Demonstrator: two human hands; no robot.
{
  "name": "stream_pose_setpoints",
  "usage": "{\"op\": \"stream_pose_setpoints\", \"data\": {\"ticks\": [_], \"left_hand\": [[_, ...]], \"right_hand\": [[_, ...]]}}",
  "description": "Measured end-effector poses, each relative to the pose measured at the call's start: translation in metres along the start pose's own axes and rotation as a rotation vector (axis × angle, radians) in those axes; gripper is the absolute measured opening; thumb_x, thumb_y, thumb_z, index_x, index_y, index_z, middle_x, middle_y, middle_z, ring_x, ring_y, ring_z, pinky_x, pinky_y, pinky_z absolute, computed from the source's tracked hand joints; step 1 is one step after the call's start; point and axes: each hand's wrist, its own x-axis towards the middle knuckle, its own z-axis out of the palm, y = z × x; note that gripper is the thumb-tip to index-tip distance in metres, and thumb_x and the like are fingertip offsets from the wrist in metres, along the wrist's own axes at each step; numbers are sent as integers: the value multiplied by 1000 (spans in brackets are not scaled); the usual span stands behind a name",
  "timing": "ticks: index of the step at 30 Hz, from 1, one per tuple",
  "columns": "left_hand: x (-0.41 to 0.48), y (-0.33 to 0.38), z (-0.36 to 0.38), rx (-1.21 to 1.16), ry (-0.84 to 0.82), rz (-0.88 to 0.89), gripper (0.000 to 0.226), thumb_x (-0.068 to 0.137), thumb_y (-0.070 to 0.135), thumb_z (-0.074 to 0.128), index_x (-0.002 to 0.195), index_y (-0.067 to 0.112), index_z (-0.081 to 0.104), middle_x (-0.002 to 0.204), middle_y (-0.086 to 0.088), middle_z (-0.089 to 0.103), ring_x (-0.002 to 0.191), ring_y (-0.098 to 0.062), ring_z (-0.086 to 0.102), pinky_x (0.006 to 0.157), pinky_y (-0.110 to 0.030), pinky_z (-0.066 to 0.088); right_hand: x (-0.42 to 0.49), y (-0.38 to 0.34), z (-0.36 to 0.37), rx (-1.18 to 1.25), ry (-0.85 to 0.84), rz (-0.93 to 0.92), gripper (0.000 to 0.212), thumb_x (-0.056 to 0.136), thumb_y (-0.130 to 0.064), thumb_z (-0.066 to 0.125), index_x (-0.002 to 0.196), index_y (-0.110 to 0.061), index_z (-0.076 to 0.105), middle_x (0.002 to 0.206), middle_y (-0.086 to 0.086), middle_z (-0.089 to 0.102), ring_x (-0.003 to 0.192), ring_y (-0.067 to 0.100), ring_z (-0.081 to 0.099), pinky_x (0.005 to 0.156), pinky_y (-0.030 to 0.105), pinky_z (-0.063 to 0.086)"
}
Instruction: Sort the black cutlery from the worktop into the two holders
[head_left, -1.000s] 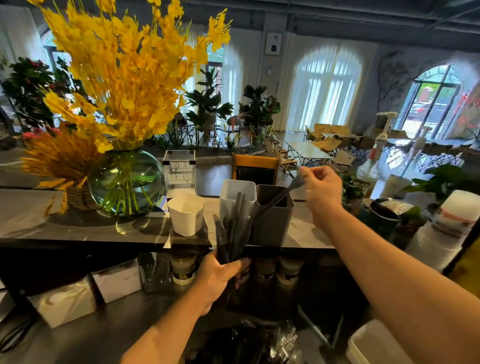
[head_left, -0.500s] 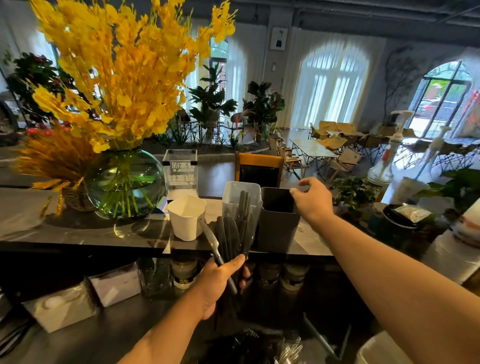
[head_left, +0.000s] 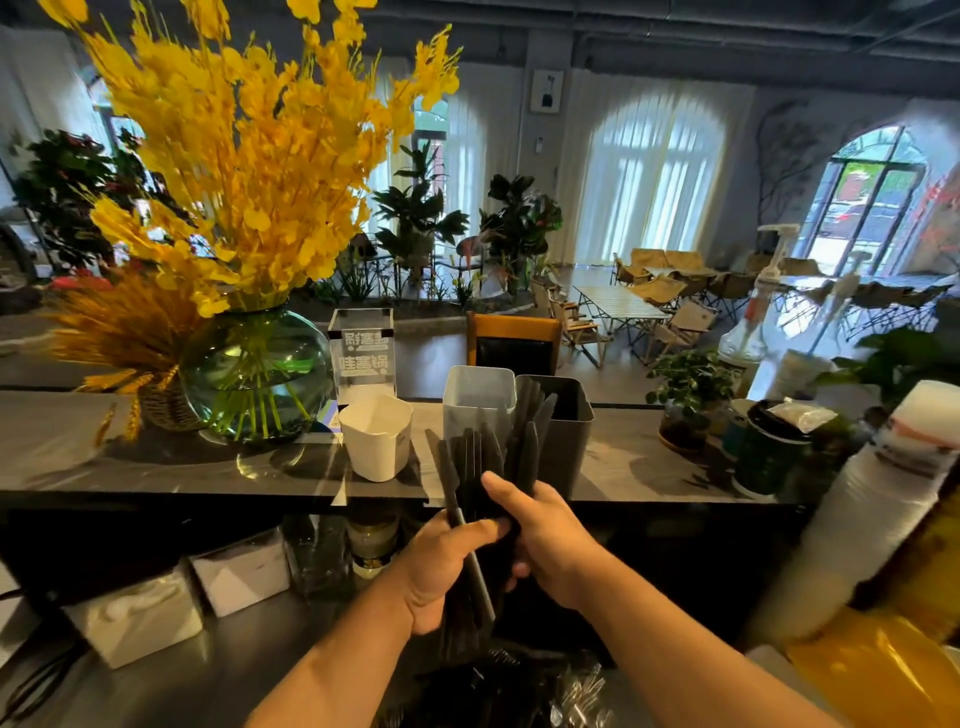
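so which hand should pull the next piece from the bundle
Right. The left hand grips the whole cutlery bundle; the right hand pinches its pieces, nearer the dark holder.

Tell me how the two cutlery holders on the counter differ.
Colour: the left holder is pale grey, the right holder dark grey.
Neighbours: the left holder stands beside the white paper cup; the right holder has bare counter to its right.
Cover: the held black cutlery hides the left holder's lower front, but only the right holder's left part.
Shared: both are upright, open-topped, rounded-square tubs, side by side.
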Motion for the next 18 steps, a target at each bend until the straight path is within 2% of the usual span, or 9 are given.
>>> {"op": "stream_pose_setpoints", "data": {"ticks": [3,5,7,8,11,13,16,18], "left_hand": [[-10,4,0,-21,77,31,23,101,13,61,120,13,75,108,-12,79,96,-22,77,72,-28,61],[-13,6,0,-14,89,44,26,99,15,64,123,18,74,114,-6,79,109,-18,74,81,-28,58],[-17,8,3,-27,101,43,26,99,15,65,123,19,74,116,-5,78,110,-17,73,85,-30,55],[-18,7,4,-41,115,42,26,98,14,65,122,18,75,115,-6,79,109,-18,74,86,-31,55],[-18,3,3,-98,174,27,21,94,15,70,112,14,80,114,-14,78,111,-28,74,102,-48,54],[-18,-1,2,-133,200,9,23,87,21,78,109,13,81,116,-22,75,110,-36,73,106,-58,51],[-19,-3,1,-116,204,-8,40,76,31,83,113,15,79,119,-25,73,114,-42,70,105,-64,50],[-20,0,4,-75,184,4,32,83,28,79,112,15,80,117,-22,75,114,-38,70,108,-61,48]], "right_hand": [[-10,-9,1,71,13,-15,42,99,-49,66,124,-15,63,102,8,80,74,22,76,55,33,53],[-13,-11,1,125,21,-15,35,101,-44,65,123,-16,64,107,6,81,91,25,79,77,42,61],[-14,-9,0,190,30,12,40,100,-43,67,129,-16,63,115,8,79,105,29,77,101,53,56],[-16,-9,0,223,22,21,42,100,-42,67,132,-15,62,118,9,78,109,31,76,106,55,53],[-23,-12,-1,303,-10,11,39,107,-37,55,132,-11,69,124,15,75,116,33,73,111,55,49],[-27,-13,-4,316,-19,-13,42,111,-36,45,126,-8,73,128,22,72,121,37,70,112,56,48],[-30,-13,-6,326,-32,-23,46,113,-33,37,124,-6,73,129,25,70,122,38,68,109,57,50],[-33,-13,-5,335,33,-28,42,112,-31,43,123,-4,74,122,21,74,114,34,73,98,49,56]]}}
